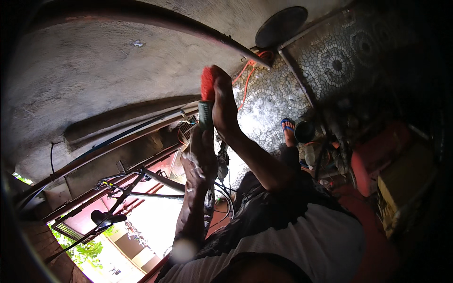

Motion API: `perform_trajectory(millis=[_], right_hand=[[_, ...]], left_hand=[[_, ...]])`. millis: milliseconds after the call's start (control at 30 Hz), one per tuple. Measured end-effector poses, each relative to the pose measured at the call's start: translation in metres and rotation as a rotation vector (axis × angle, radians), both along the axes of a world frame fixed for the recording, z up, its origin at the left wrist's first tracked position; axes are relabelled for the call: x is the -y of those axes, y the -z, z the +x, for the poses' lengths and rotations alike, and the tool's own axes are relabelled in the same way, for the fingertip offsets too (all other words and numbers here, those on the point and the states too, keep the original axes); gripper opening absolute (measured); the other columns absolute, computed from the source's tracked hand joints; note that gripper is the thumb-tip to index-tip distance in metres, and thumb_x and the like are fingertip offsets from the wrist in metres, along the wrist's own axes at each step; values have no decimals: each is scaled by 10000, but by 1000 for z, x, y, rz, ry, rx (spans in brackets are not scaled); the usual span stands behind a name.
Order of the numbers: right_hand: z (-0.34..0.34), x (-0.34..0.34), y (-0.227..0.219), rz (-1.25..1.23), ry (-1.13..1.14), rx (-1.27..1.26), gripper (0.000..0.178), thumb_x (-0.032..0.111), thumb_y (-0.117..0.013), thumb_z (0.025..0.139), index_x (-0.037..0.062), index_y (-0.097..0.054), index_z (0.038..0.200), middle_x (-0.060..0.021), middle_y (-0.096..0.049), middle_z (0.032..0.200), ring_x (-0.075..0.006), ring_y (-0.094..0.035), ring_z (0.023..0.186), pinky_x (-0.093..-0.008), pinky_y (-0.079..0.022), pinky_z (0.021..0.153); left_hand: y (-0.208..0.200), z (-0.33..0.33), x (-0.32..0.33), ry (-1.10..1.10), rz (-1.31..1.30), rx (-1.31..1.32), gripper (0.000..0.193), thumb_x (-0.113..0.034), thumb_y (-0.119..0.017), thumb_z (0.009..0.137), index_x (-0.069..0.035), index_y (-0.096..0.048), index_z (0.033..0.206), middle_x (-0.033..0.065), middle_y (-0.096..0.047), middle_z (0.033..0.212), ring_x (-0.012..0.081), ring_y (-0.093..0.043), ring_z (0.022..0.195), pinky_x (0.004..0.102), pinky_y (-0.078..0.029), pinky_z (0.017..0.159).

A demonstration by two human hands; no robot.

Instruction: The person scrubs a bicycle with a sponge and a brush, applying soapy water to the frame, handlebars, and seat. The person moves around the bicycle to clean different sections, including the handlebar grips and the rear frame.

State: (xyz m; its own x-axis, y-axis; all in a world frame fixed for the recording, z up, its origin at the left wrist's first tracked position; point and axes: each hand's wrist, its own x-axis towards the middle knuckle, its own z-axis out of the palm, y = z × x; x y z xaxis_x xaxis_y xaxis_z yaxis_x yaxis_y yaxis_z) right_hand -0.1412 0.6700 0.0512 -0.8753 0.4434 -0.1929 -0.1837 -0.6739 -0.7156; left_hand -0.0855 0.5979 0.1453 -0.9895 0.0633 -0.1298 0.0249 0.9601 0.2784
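My left hand (198,158), with white smears like suds on its skin, is closed around the lower part of a grey-green textured grip (205,114). Whether that grip is a bar end or a handle I cannot tell. Just above its top end sits a red-bristled brush (206,84), pressed by the closed fingers of my right hand (223,101). My palm hides the rest of the brush. Left of my left wrist is a bicycle (123,193), its black saddle (106,218) toward the lower left.
A rough grey wall (85,70) carries a thick curved pipe (188,23). Orange cord (246,85) lies by the mosaic floor (264,99). A dark bucket (304,132) stands beside a foot in a blue sandal (288,126). Red and yellow boxy things (406,184) are at right.
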Motion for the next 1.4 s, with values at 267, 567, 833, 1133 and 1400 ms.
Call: perform_trajectory(millis=[267,567,833,1133,1400], right_hand=[[3,-8,4,36,136,-33,627,488,-490,1093,0,-410,1478,-139,-575,1352,-222,-549,1282,-375,-399,1145],[18,-12,-4,124,141,107,467,316,-437,1133,-25,-474,1450,-171,-550,1420,-254,-515,1331,-363,-369,1150],[-37,-38,39,203,186,73,577,419,-388,1109,6,-460,1505,-152,-556,1439,-235,-518,1350,-358,-374,1149],[10,-108,84,-577,-89,-219,399,422,-451,1094,138,-627,1312,-108,-721,903,-244,-673,663,-345,-550,569],[113,-90,122,-408,17,132,537,545,-353,1108,128,-585,1356,-92,-711,1014,-235,-646,757,-352,-542,660]], left_hand=[[3,-9,0,34,-25,133,278,-174,-596,1019,-35,-598,1260,223,-692,994,444,-702,837,479,-564,662],[3,-20,-14,302,-31,-78,381,-309,-510,1073,-81,-595,1366,231,-727,1085,437,-725,854,518,-580,689],[26,-27,4,312,17,-70,436,-279,-558,1047,-47,-549,1417,251,-678,1248,446,-716,931,519,-583,719],[-74,58,103,588,-258,-189,899,-402,-767,898,20,-358,1579,229,-600,1271,399,-578,1142,499,-442,998],[-156,288,260,181,-499,556,1523,-741,-874,531,4,-157,1650,314,-483,1437,445,-555,1257,537,-439,1024]])
